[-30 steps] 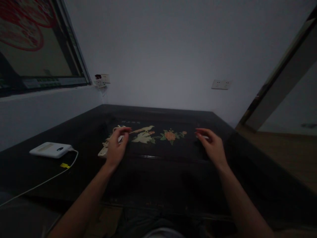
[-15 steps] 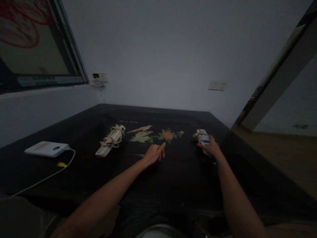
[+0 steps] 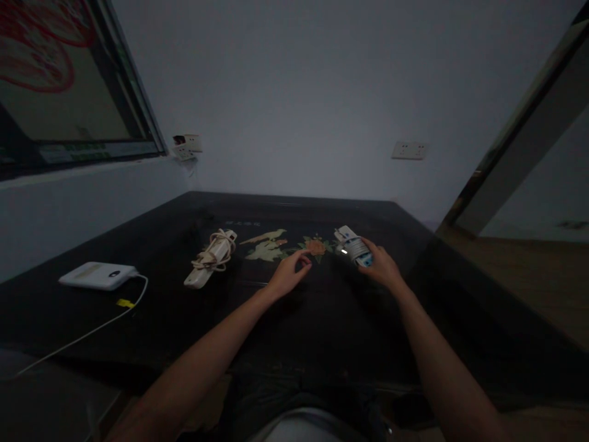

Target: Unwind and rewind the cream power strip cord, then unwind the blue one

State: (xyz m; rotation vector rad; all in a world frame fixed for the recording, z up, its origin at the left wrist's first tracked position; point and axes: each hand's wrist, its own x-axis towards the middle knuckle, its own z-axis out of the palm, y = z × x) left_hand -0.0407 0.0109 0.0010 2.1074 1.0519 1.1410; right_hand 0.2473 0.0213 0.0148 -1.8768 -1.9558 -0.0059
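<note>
My right hand (image 3: 383, 265) is closed around the near end of a white power strip (image 3: 353, 243) with blue parts and its cord wound about its middle. The strip points away and to the left, and I cannot tell whether it touches the table. Over the middle of the table, my left hand (image 3: 291, 271) holds nothing, its fingers loosely bent and apart from the thumb. To its left lies a second power strip (image 3: 213, 258), white, with a beige cord wrapped around it.
A white power bank (image 3: 97, 276) with a white cable (image 3: 87, 335) lies at the left of the dark table (image 3: 317, 344), near a yellow scrap (image 3: 125, 303). Bird and flower decoration (image 3: 315, 247) marks the tabletop. Wall sockets (image 3: 409, 150) are behind, a window (image 3: 69, 80) at left.
My right hand has moved left, bringing the power strip toward the middle and turning it. My left hand's fingers have shifted from a pointing shape to a looser curve. The view shifted slightly.
</note>
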